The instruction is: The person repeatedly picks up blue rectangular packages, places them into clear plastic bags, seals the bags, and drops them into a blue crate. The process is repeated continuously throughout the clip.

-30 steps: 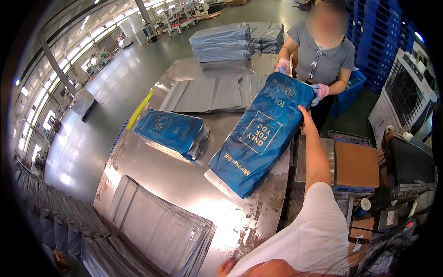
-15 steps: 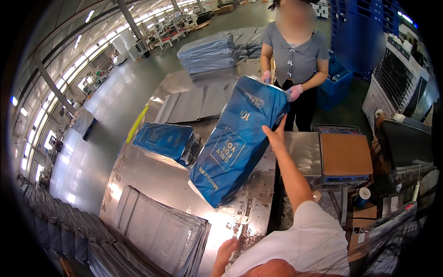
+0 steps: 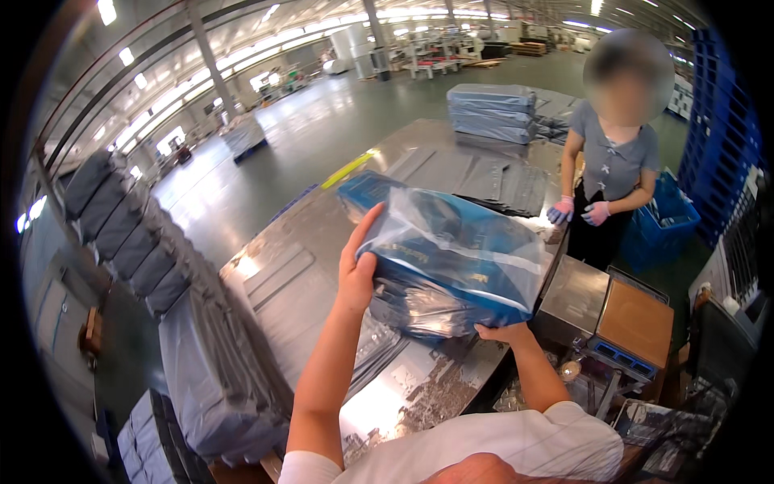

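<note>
Both my hands hold a large blue plastic-wrapped package [image 3: 459, 250] above the metal table, its clear, shiny film hanging along the near side. My left hand [image 3: 360, 262] grips its left end, thumb toward me and fingers along the side. At the lower right corner, my right hand [image 3: 506, 332] has its thumb at the near edge and its other fingers mostly hidden underneath. Just behind the held package, a second blue package [image 3: 363, 192] is partly covered by it. A stack of flat grey plastic bags [image 3: 280, 278] lies on the table beyond my left forearm.
Across the table's right end stands a co-worker with gloved hands [image 3: 595, 213]. Wrapped grey bundles [image 3: 493, 113] and flat grey bags [image 3: 476, 179] lie at the back. A scale [image 3: 633, 319] with a brown top is at right, a blue crate [image 3: 665, 216] behind. Tall grey bundles [image 3: 214, 363] stand left.
The co-worker's hands have left the blue package, which has turned and come toward me. My left hand has risen from the table onto it. My view has swung left.
</note>
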Motion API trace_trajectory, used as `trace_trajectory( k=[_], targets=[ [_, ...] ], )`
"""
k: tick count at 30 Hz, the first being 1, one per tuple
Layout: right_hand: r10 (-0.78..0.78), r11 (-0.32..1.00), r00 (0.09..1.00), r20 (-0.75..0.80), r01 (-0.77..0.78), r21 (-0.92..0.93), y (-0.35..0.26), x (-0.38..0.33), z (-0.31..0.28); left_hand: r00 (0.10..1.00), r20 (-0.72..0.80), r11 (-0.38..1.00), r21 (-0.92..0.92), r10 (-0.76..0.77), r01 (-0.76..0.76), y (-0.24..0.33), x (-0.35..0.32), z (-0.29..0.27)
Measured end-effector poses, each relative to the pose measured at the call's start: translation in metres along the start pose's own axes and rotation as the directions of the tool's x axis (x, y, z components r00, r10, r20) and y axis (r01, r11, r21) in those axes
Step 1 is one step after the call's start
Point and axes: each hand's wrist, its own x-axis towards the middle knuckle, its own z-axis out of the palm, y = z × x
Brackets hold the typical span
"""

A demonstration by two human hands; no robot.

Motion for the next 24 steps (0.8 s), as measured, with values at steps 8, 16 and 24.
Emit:
trace_trajectory(
  k=[8,16,24],
  targets=[
    [-0.175,0.866,0.929,-0.327,0.303,0.398,-0.080,-0.016,0.026,0.983,-0.183,0.999,0.019,-0.036,0.040,0.049,-0.060,0.034],
    [-0.320,0.922,0.824,-0.467,0.384,0.044,-0.130,-0.046,0.038,0.986,-0.077,0.802,0.593,0.149,-0.075,0.098,-0.061,0.064],
    [-0.192,0.972,0.876,-0.443,0.231,0.035,-0.149,-0.076,0.038,0.973,-0.174,0.938,0.287,-0.149,0.195,0.123,-0.072,0.062]
  ],
)
